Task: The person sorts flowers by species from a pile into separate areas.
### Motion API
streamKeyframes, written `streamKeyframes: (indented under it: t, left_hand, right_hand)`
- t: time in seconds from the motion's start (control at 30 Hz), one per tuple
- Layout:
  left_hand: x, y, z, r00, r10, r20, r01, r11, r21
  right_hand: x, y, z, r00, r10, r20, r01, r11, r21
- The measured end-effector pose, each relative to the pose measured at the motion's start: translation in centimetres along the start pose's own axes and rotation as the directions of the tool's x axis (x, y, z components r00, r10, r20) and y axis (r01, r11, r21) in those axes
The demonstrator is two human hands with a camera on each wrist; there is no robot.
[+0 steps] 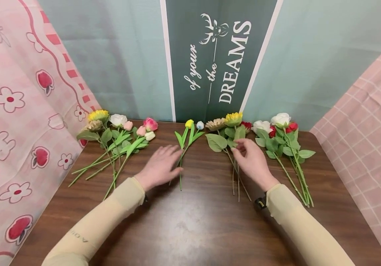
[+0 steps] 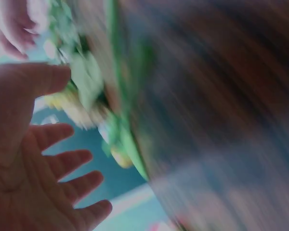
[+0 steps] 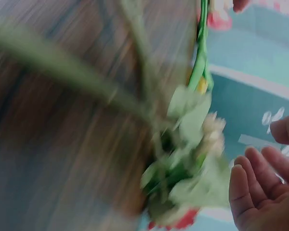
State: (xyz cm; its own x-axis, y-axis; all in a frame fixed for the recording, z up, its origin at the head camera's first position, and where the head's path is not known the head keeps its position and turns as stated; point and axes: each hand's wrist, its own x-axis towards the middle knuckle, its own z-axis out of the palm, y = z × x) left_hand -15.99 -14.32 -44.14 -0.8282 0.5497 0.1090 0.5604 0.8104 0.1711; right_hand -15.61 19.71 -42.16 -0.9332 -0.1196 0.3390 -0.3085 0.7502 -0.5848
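Observation:
My left hand [image 1: 160, 166] is spread with straight fingers beside a yellow tulip [image 1: 189, 123] and a pale blue tulip [image 1: 200, 125], its fingertips overlapping their green stems [image 1: 181, 181]. Its palm is bare in the left wrist view. The right hand [image 1: 253, 160] hovers by a bunch with a beige flower [image 1: 215, 124], a yellow sunflower [image 1: 234, 119] and a dark red flower [image 1: 246, 126]. Its fingers are loosely bent with nothing between them in the right wrist view, apart from the blurred leaves [image 3: 202, 185]. Part of this bunch is hidden behind the hand in the head view.
On the left of the brown table [image 1: 190, 229] lies a mixed bunch with pink tulips [image 1: 140, 130], a white rose [image 1: 118, 120] and a yellow sunflower [image 1: 98, 115]. White roses [image 1: 281, 120] and red flowers [image 1: 291, 127] lie at the right. Curtains [image 1: 123, 55] stand behind.

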Motion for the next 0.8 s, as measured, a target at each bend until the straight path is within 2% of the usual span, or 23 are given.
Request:
streamKeyframes:
  t: [0.1,0.2,0.3,0.37,0.47,0.57,0.63,0.8]
  left_hand:
    - [-1.5,-3.9,-0.7,0.992,-0.085,-0.089,0.087,0.996,0.016]
    - [-3.6,-7.7,-1.7,0.970,-0.190,-0.150,0.194,0.981,0.014]
    - [-6.0,-10.6,-2.4,0.942,-0.300,-0.152,0.303,0.953,-0.002]
    - [-7.4,-12.0,-2.8,0.925,-0.358,-0.128,0.358,0.933,-0.020]
    - [-8.9,-13.2,-3.1,0.903,-0.421,-0.083,0.417,0.907,-0.068]
    - [-9.6,-13.7,-3.1,0.892,-0.449,-0.047,0.443,0.891,-0.102]
    - [-9.9,-13.7,-3.0,0.890,-0.456,-0.016,0.452,0.885,-0.109]
    - [-10.2,-13.6,-3.2,0.881,-0.470,0.059,0.473,0.876,-0.093]
  right_hand:
    - [0.1,-2.3,1.2,0.989,-0.123,0.078,0.128,0.990,-0.066]
    - [0.2,-5.0,3.1,0.960,-0.203,0.193,0.225,0.969,-0.100]
    - [0.4,-7.6,5.6,0.907,-0.284,0.312,0.337,0.933,-0.129]
    - [0.5,-9.4,7.4,0.856,-0.341,0.389,0.423,0.894,-0.146]
    - [0.7,-12.2,10.0,0.776,-0.404,0.484,0.530,0.834,-0.154]
    - [0.9,-14.5,12.2,0.727,-0.429,0.536,0.583,0.799,-0.151]
    - [1.0,-15.7,13.5,0.712,-0.433,0.553,0.595,0.791,-0.146]
    - [1.3,-17.3,15.6,0.706,-0.419,0.570,0.598,0.785,-0.163]
